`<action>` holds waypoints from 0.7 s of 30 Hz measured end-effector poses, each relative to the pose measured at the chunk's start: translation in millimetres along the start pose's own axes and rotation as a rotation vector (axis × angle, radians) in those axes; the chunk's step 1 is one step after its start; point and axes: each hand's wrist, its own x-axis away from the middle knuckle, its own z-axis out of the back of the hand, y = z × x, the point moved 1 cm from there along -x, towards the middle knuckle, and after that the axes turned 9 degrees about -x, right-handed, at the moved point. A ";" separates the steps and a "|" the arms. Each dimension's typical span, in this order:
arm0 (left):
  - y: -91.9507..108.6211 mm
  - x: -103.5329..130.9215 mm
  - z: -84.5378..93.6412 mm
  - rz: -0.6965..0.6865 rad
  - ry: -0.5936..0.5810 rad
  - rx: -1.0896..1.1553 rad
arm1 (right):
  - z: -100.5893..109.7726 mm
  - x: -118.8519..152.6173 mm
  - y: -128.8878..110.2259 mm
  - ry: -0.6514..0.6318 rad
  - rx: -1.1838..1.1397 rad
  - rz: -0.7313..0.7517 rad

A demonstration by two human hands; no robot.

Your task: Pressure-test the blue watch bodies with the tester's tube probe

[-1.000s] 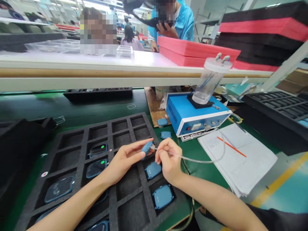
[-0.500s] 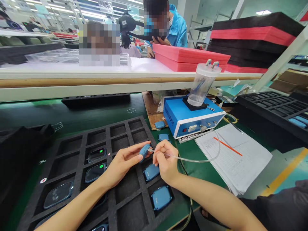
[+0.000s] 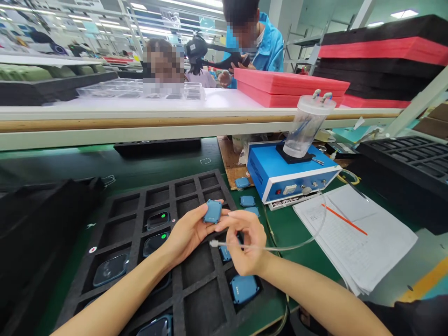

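Observation:
My left hand (image 3: 189, 231) holds a blue smartwatch case (image 3: 213, 211) between thumb and fingers, its back turned up towards me. In my right hand (image 3: 248, 242) is a thin clear tube (image 3: 290, 248), pinched near its end; the pale tip (image 3: 214, 243) points left, below the case and apart from it. The right index finger reaches close to the case; whether it touches is unclear. Beneath both hands lies a black foam tray (image 3: 205, 308). One blue case (image 3: 244, 288) sits in its right column, and another is partly hidden behind my right hand.
Dark-screened watches (image 3: 156, 243), some with green dots, sit in the tray's left part. Behind right stands a blue machine (image 3: 290, 170) bearing a clear cylinder (image 3: 308, 126). Papers (image 3: 353, 233) with an orange stick lie right. A shelf edge (image 3: 175, 126) crosses ahead; people are beyond it.
The tube's tip has come away from the watch case and now sits lower. My left hand has turned the case so its back faces me. The whole view has shifted slightly.

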 end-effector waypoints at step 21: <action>1.7 8.3 1.0 -0.352 0.147 -0.512 | 2.0 -13.3 20.3 0.033 0.049 -0.366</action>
